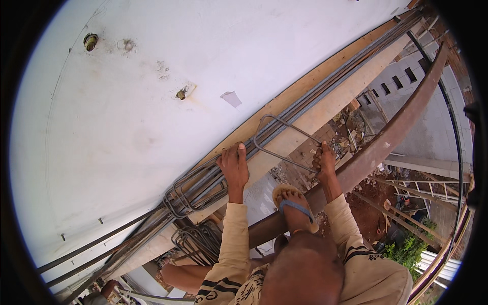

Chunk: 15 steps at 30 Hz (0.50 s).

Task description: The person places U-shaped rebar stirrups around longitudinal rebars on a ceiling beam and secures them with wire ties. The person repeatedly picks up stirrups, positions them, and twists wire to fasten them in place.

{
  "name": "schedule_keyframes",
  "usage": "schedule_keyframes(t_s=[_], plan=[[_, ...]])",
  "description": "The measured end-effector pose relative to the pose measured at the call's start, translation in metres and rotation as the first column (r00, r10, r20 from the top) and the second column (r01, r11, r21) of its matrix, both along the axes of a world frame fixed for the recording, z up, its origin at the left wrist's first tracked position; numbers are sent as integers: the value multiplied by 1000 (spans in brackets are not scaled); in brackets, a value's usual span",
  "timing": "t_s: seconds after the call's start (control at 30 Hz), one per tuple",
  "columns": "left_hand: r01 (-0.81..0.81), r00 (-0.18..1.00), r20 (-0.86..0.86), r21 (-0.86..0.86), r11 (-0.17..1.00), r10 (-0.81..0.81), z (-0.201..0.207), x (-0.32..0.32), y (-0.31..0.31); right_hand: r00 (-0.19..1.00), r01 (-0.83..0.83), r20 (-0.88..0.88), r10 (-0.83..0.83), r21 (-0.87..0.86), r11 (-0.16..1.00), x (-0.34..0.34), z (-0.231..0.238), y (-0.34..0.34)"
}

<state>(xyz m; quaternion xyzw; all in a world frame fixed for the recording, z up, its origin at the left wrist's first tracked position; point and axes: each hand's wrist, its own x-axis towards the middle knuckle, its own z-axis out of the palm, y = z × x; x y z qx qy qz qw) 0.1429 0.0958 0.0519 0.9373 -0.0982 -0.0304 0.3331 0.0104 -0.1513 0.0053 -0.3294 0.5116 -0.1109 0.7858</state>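
Note:
A bundle of long steel reinforcing bars [305, 104] runs diagonally from upper right to lower left along a wooden board. My left hand [234, 166] is closed over the bars, its fingers bent round them near the middle. To the right, my right hand [325, 160] grips the outer end of a bent rectangular steel stirrup [295, 130]. That stirrup's other end loops around the bar bundle. Several more stirrups [178, 195] encircle the bars left of my left hand. Below them hangs a cluster of loose stirrups [198, 244].
A white wall [152, 127] with protruding pipe stubs fills the upper left. My sandalled foot [297, 206] rests on a curved brown beam [366, 162]. Far below are rubble, timber poles [401, 223], a grey slotted wall [396, 94] and green plants [406, 251]. A dark cable [452, 112] curves at right.

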Motion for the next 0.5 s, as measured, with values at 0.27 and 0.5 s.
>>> schedule_keyframes(t_s=[0.27, 0.5], plan=[[-16, 998, -57, -99, 995, 10, 10, -1, -1, 999, 35, 11, -39, 241, 970, -10, -5, 15], [-87, 993, -86, -145, 986, 76, 6, 1, -3, 991, 24, 130, -31, 53, 998, -3, -1, 20]])
